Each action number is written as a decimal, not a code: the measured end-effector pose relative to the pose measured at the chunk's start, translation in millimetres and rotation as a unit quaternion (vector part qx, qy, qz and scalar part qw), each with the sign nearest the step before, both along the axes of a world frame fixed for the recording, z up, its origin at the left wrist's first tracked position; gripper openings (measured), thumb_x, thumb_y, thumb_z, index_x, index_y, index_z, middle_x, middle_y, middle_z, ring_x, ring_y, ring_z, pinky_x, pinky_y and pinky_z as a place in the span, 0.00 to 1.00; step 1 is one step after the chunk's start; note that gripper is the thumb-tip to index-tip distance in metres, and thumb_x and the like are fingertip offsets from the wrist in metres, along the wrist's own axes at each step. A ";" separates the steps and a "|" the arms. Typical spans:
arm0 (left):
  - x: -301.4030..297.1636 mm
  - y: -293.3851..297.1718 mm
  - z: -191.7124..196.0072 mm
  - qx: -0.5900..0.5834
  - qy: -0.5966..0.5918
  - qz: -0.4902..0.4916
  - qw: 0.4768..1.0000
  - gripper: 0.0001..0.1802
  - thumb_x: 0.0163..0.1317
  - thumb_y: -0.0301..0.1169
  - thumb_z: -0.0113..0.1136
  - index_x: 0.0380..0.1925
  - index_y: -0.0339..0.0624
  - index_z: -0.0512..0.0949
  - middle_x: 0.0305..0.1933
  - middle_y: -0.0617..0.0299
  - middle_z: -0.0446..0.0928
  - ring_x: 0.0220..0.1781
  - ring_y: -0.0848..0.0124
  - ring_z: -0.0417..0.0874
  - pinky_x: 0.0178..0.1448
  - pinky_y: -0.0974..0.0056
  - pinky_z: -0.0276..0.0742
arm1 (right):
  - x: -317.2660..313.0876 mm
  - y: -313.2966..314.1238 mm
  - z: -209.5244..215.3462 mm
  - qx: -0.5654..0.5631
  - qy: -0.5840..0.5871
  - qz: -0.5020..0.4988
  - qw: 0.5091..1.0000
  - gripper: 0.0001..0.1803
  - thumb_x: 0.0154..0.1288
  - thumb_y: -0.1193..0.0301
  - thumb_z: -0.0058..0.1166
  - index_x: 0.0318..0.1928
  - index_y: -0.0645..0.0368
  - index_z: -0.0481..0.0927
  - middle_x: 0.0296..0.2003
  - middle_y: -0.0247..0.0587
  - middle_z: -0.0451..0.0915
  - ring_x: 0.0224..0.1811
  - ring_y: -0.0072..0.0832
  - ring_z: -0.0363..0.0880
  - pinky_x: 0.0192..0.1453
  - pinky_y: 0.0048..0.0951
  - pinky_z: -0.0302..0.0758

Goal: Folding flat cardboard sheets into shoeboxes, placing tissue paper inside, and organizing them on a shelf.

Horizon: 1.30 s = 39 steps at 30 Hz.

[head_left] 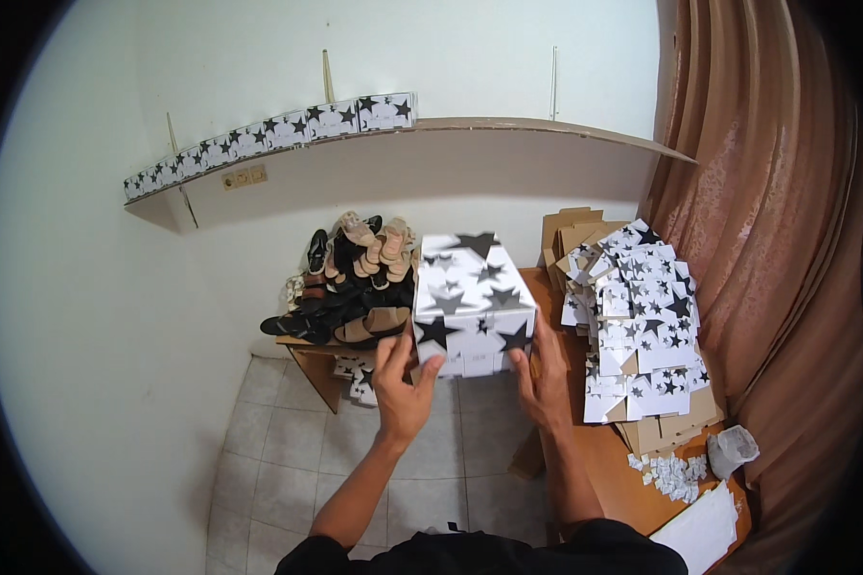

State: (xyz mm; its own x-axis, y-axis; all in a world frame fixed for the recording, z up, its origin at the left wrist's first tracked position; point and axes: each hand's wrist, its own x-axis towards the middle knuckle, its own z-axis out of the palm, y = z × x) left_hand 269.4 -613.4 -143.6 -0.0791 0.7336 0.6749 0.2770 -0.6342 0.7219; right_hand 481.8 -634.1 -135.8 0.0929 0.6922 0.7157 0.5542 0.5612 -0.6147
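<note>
Between my two hands I hold a closed white shoebox (472,297) printed with black and grey stars. My left hand (402,393) grips its left side near the front corner, thumb on the front face. On the right side, my right hand (543,379) does the same. The box is raised above the floor, in front of a pile of shoes (350,273) on a wooden table. Its contents are hidden.
A wall shelf (508,125) carries a row of star-printed boxes (331,120) on its left part. On the right table (599,474) lie flat star-printed cartons (642,321), small white packets (676,476), white paper (705,527) and a white bag (734,448). A brown curtain (758,240) hangs beside it.
</note>
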 end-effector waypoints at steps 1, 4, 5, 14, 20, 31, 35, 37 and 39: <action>-4.3 11.8 12.7 0.003 -0.001 -0.005 1.000 0.25 0.66 0.25 0.69 0.58 0.22 0.73 0.47 0.61 0.69 0.50 0.74 0.77 0.52 0.70 0.78 | -5.1 12.1 10.7 0.039 -0.007 -0.006 0.999 0.35 0.75 0.69 0.54 0.76 0.67 0.58 0.64 0.59 0.72 0.63 0.50 0.73 0.68 0.42 0.69; -12.5 43.5 48.6 0.053 -0.086 -0.054 0.993 0.27 0.66 0.23 0.68 0.62 0.26 0.70 0.53 0.54 0.76 0.52 0.72 0.81 0.54 0.67 0.81 | -16.2 45.0 40.4 0.104 -0.028 -0.026 0.994 0.35 0.75 0.70 0.55 0.76 0.68 0.58 0.62 0.60 0.74 0.60 0.49 0.74 0.66 0.42 0.70; -13.2 53.0 59.5 0.065 -0.098 -0.066 0.991 0.27 0.66 0.23 0.68 0.62 0.27 0.70 0.52 0.53 0.78 0.52 0.72 0.81 0.54 0.67 0.81 | -17.8 55.3 49.2 0.128 -0.032 -0.037 0.991 0.35 0.74 0.71 0.55 0.76 0.68 0.58 0.60 0.60 0.75 0.58 0.49 0.75 0.64 0.42 0.71; -9.8 121.1 150.7 0.158 -0.100 -0.096 0.978 0.23 0.67 0.21 0.64 0.60 0.27 0.72 0.55 0.51 0.80 0.56 0.68 0.82 0.56 0.68 0.81 | -14.9 134.1 133.2 0.234 -0.013 -0.069 0.970 0.36 0.75 0.69 0.55 0.77 0.62 0.57 0.52 0.58 0.79 0.50 0.45 0.79 0.56 0.42 0.75; 14.4 198.4 205.3 0.262 -0.058 -0.071 0.961 0.22 0.68 0.23 0.66 0.60 0.30 0.73 0.55 0.52 0.80 0.57 0.66 0.83 0.54 0.66 0.84 | 10.4 213.7 183.5 0.310 -0.014 -0.073 0.948 0.36 0.76 0.68 0.55 0.78 0.59 0.57 0.47 0.54 0.80 0.43 0.37 0.80 0.49 0.39 0.78; 52.0 372.1 229.5 0.231 -0.044 0.001 0.972 0.21 0.69 0.29 0.66 0.59 0.32 0.75 0.54 0.51 0.80 0.58 0.64 0.83 0.56 0.64 0.85 | 42.1 396.1 215.2 0.295 -0.016 -0.036 0.955 0.35 0.77 0.66 0.52 0.77 0.62 0.57 0.52 0.57 0.80 0.51 0.44 0.79 0.55 0.43 0.76; 48.2 427.8 222.7 0.229 -0.047 -0.014 0.972 0.22 0.68 0.30 0.67 0.59 0.33 0.75 0.54 0.50 0.81 0.58 0.64 0.83 0.56 0.62 0.85 | 41.7 445.5 207.6 0.286 -0.029 -0.049 0.957 0.35 0.77 0.66 0.53 0.77 0.63 0.56 0.53 0.57 0.80 0.51 0.45 0.78 0.56 0.43 0.76; 49.5 445.2 218.3 0.208 -0.036 -0.004 0.977 0.22 0.69 0.30 0.66 0.59 0.33 0.75 0.54 0.49 0.81 0.58 0.64 0.83 0.56 0.62 0.86 | 42.7 463.2 205.3 0.291 -0.032 -0.050 0.955 0.35 0.77 0.66 0.53 0.77 0.64 0.56 0.52 0.57 0.80 0.51 0.46 0.78 0.56 0.43 0.76; 47.5 462.2 216.0 0.205 -0.032 -0.002 0.978 0.22 0.69 0.30 0.66 0.59 0.33 0.75 0.54 0.50 0.81 0.58 0.63 0.83 0.56 0.63 0.86 | 41.3 478.4 202.0 0.266 -0.038 -0.060 0.961 0.35 0.77 0.65 0.53 0.77 0.64 0.57 0.53 0.58 0.79 0.52 0.47 0.78 0.56 0.44 0.76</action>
